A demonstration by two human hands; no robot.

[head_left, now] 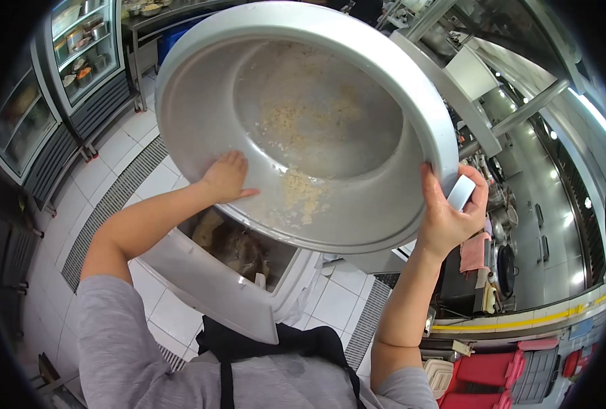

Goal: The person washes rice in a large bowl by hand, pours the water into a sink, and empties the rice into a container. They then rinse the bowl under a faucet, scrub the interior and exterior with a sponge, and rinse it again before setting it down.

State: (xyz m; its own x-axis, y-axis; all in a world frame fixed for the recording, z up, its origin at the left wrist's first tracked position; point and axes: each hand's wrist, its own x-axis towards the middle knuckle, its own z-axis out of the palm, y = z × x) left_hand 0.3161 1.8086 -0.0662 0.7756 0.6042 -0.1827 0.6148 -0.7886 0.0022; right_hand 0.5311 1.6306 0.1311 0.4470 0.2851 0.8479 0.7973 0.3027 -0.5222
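Observation:
A large aluminium pot (201, 116) is held up tilted, its mouth facing me and its lower rim above an open waste bin (180, 262). Pale, grainy food scraps (301, 193) cling to its bottom and lower wall. My right hand (449, 211) grips the pot by its side handle (460, 193), thumb over the rim. Inside the pot, my left hand (226, 178) lies against the lower left wall, fingers stretched out and thumb apart, holding nothing. Brownish waste (238, 249) shows inside the bin under the rim.
Glass-door fridges (85, 54) stand at the left. A floor drain grate (112, 208) crosses the white tiles (163, 300). To the right is a steel counter (545, 204) with pans and a pink cloth (475, 252). Red plastic containers (483, 368) sit at the lower right.

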